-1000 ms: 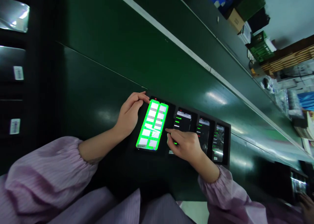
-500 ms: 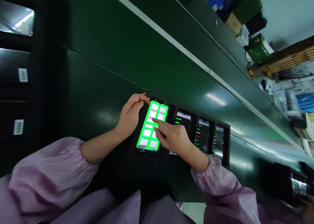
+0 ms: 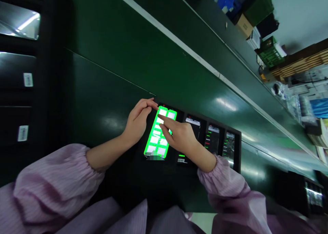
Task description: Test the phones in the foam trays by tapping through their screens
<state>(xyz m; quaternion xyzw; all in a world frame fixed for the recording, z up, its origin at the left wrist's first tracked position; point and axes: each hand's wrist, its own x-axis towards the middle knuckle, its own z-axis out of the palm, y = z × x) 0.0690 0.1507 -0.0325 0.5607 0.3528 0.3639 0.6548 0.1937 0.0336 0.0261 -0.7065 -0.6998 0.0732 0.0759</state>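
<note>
The largest thing is the green desk (image 3: 107, 90), spreading out on every side of the lit phone, with a pale strip (image 3: 169, 30) crossing it beyond that phone. Well to the left of the lit phone is a black rack (image 3: 52, 56) holding dark, flat devices. The black phone tray (image 3: 238, 148) lies around the lit phone and stretches away to its right. Far off beyond the lit phone, to the right, are a green crate (image 3: 271, 54) and a smaller cardboard box (image 3: 244, 25).

Two lilac sleeves (image 3: 51, 169) reach in from the near side of the lit phone. The left hand (image 3: 139, 119) is at its upper left, fingers bent and tips at the top left corner, thumb close to the fingers; whether this grip has hold of the edge I cannot tell. The right hand (image 3: 179, 133) comes over its right edge, index finger out above the upper part of the screen. That grip is loose, thumb and index apart, with hold of nothing that shows; whether the fingertip touches the glass is unclear.

The lit phone (image 3: 155, 140) itself lies face up in the tray, its screen white blocks bordered in bright green. To its right, in order, come a second phone (image 3: 192, 124), partly behind the right hand, a third phone (image 3: 212, 138) and a fourth phone (image 3: 229, 147), all with dark screens and small lines of text. Smallest are the white barcode labels (image 3: 28, 79) on devices well left of the lit phone.
</note>
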